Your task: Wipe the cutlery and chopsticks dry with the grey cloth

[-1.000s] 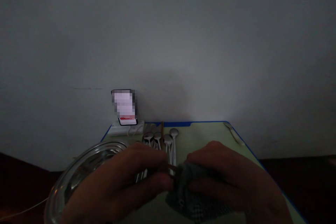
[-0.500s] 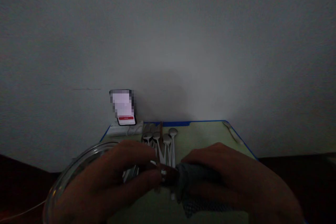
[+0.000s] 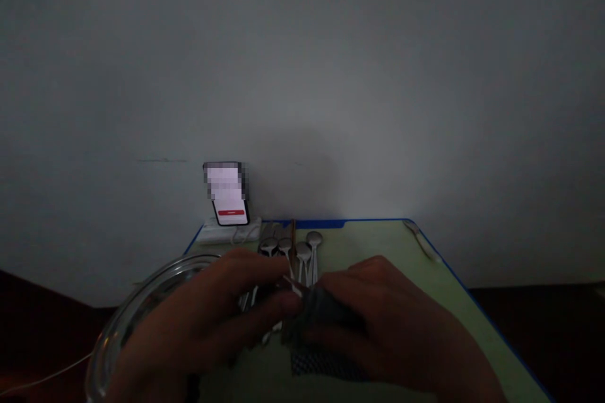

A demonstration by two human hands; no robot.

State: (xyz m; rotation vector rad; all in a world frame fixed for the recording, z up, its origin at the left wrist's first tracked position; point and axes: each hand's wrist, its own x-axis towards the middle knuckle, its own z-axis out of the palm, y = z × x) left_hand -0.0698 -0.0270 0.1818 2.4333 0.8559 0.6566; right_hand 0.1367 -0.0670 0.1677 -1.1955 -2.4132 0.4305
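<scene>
And in came the right hand [image 3: 382, 315], sliding leftward with its cloth [image 3: 326, 308] since half a second earlier, covering most of the dark stretch that had shown between the hands! From the lower left, then: a thin white cord [image 3: 51, 378] trailed in near the frame's edge, and a shiny round bowl [image 3: 104, 334] curved up beside it, partly hidden. The left hand [image 3: 222, 315] reached across it, thumb and fingertips pinched on a slim piece [image 3: 297, 290] (too dim and blurred to name) at lower centre. Just above that hand, left of centre, a lit phone [image 3: 231, 214] leaned upright by a white slab [image 3: 212, 233]. At centre, spoons [image 3: 314, 238] lay in a cluster, bowls pointing up the frame, beside a brown stick [image 3: 293, 233]. Right of centre, low down, the right hand was curled tightly around the bunched cloth, which met the slim piece, a checked corner hanging below. Farther right, a pale-handled utensil [image 3: 423, 242] lay along the table's [image 3: 378, 239] blue edge.
</scene>
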